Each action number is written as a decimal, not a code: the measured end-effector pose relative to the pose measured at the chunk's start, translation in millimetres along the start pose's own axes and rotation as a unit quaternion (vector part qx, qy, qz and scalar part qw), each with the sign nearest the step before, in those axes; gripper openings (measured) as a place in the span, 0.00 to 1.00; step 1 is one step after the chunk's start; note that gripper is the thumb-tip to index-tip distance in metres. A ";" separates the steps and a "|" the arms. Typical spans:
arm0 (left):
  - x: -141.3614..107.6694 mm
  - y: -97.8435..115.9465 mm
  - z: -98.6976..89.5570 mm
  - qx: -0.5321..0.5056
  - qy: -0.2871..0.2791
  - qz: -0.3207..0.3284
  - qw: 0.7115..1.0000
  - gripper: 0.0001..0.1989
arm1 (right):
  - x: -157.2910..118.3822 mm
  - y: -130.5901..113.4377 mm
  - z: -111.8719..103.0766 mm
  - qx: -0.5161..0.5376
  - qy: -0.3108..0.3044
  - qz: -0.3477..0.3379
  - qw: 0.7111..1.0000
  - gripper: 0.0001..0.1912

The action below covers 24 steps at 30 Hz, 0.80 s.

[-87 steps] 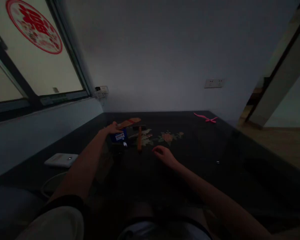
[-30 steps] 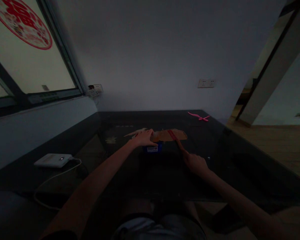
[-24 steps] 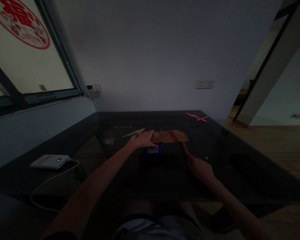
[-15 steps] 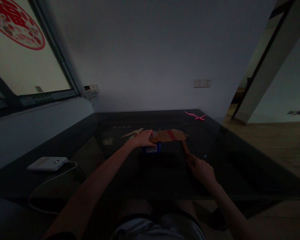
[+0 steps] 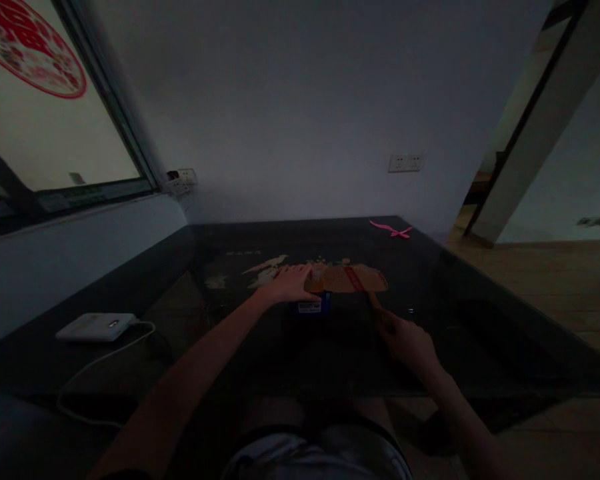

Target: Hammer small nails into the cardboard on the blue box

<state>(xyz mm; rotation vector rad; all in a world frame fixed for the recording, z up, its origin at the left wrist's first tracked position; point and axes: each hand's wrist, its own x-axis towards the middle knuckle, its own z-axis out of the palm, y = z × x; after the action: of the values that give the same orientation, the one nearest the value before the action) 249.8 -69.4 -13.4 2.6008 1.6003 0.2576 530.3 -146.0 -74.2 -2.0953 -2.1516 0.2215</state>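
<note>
My right hand (image 5: 405,339) is closed round the slim handle of a tan, woven-looking hand fan (image 5: 365,279) with a red band across it. The fan's blade reaches leftward to my left hand (image 5: 291,283). My left hand's fingers curl round a small container (image 5: 314,305) with a blue lower part and a pale label; a clear, amber-coloured part shows above the blue, between thumb and fingers. Whether the fan touches this container or only overlaps it in view I cannot tell. The scene is dim, and most of the left fingertips are hidden.
A dark glossy table (image 5: 300,363) bears a bird-and-flower pattern. A white power bank (image 5: 96,327) with a white cable (image 5: 105,355) lies at the left. At the far right lies a pink strap-like thing (image 5: 393,231). Behind the table stands a wall (image 5: 290,133) with sockets (image 5: 406,163).
My left hand and the blue container have shifted slightly right and nearer to me. The fan has moved a little right and down, its blade now tilted differently.
</note>
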 end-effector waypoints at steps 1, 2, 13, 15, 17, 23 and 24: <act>-1.6 2.1 -1.1 -0.005 0.003 0.001 1.000 0.31 | 0.1 0.4 0.6 0.000 0.000 0.003 1.000 0.24; -3.6 3.4 -2.7 -0.013 0.009 0.003 1.000 0.31 | 0.2 0.6 1.3 0.000 0.002 0.005 1.000 0.24; -102.5 -131.4 14.7 -0.009 0.183 -0.155 0.971 0.21 | -1.0 3.1 3.0 0.022 -0.011 0.018 1.000 0.26; -126.3 -165.2 28.0 0.040 0.129 -0.168 0.977 0.23 | -1.0 3.4 4.3 0.024 -0.002 0.020 1.000 0.26; -142.2 -187.4 39.6 0.062 0.065 -0.151 0.984 0.25 | -1.2 3.1 4.9 0.021 0.005 0.021 1.000 0.25; -149.8 -199.2 55.5 0.061 -0.028 -0.132 0.989 0.27 | -2.3 1.8 3.6 0.020 -0.002 0.028 0.999 0.26; -149.4 -197.5 55.7 0.061 -0.031 -0.130 0.989 0.27 | -2.3 1.9 3.7 0.019 -0.001 0.029 0.999 0.26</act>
<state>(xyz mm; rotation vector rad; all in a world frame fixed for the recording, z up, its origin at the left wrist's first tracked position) 20.5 -112.0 -113.7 2.4172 1.9646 0.0620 531.5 -148.3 -78.1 -2.1391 -2.0735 0.2677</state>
